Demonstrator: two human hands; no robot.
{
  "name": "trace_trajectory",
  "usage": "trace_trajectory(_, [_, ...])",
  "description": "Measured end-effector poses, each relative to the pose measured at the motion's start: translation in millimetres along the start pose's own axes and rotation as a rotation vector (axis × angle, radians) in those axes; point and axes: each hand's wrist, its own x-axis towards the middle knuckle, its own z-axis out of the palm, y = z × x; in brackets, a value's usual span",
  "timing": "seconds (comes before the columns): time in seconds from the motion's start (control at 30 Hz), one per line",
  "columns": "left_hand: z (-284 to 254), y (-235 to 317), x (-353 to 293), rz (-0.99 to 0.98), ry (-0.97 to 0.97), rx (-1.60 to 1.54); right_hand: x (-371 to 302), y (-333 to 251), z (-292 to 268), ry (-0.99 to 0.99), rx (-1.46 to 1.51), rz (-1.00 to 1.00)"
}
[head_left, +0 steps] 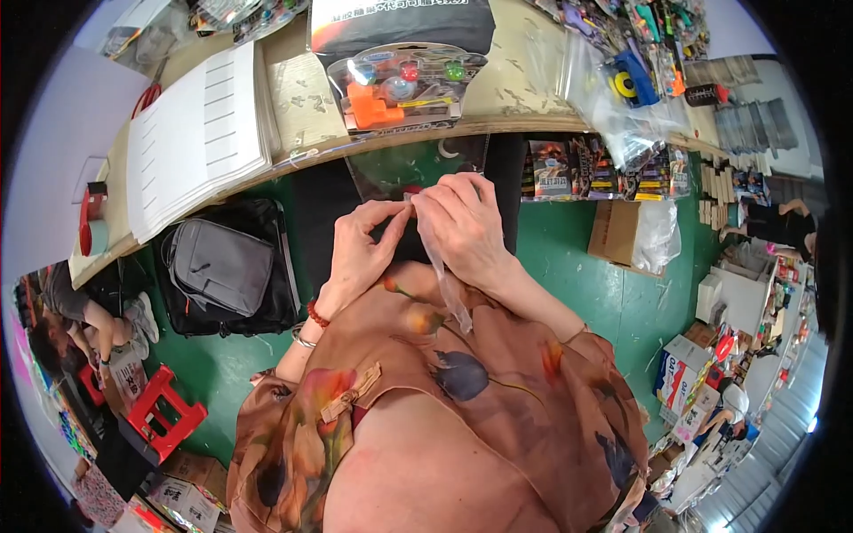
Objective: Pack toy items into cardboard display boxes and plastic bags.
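Observation:
Just beyond my lap, my left hand (368, 238) and my right hand (466, 224) meet with fingers pinched at the top of a clear plastic piece. A thin, crumpled clear plastic strip (456, 298) hangs down from my right hand toward my clothes. Beyond my fingers, a see-through plastic sheet or bag (373, 175) reaches toward the table edge; whether it joins the strip I cannot tell. On the table ahead stands a clear toy pack (397, 93) with an orange piece and coloured balls, against a dark printed box (404, 25).
A stack of lined paper (200, 124) lies on the wooden table at left, with a red tape dispenser (91, 218). Bagged toys (635, 75) crowd the right side. A grey backpack (222, 266), red stool (164, 416) and open carton (613, 235) are on the green floor. Other people sit farther off.

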Motion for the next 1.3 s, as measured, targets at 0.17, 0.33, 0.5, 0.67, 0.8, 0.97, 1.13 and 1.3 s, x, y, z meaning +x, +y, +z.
trace_trajectory(0.17, [-9,-12,3,0.163,-0.113,0.128,6,42,7,0.275,-0.081,0.280])
trace_trajectory(0.33, [-23,-29,4,0.549,-0.254,0.210,-53,169,-60,0.330,-0.480,0.788])
trace_trajectory(0.5, [-45,-60,13,0.820,-0.471,0.529,-72,180,-74,-0.722,-0.348,0.895])
trace_trajectory(0.67, [-57,-67,23,0.893,-0.560,0.551,10,104,-3,-0.124,0.278,0.263])
trace_trajectory(0.8, [-56,-52,26,0.945,-0.625,0.553,21,118,38,-0.204,0.270,0.196])
trace_trajectory(0.97, [-50,-54,12,1.018,-0.637,0.619,6,113,30,-0.176,0.276,0.126])
trace_trajectory(1.13, [-41,-65,5,1.056,-0.666,0.643,-20,102,7,-0.181,0.343,0.181])
trace_trajectory(1.3, [-33,-72,22,1.090,-0.688,0.757,-55,98,1,0.014,0.878,0.728])
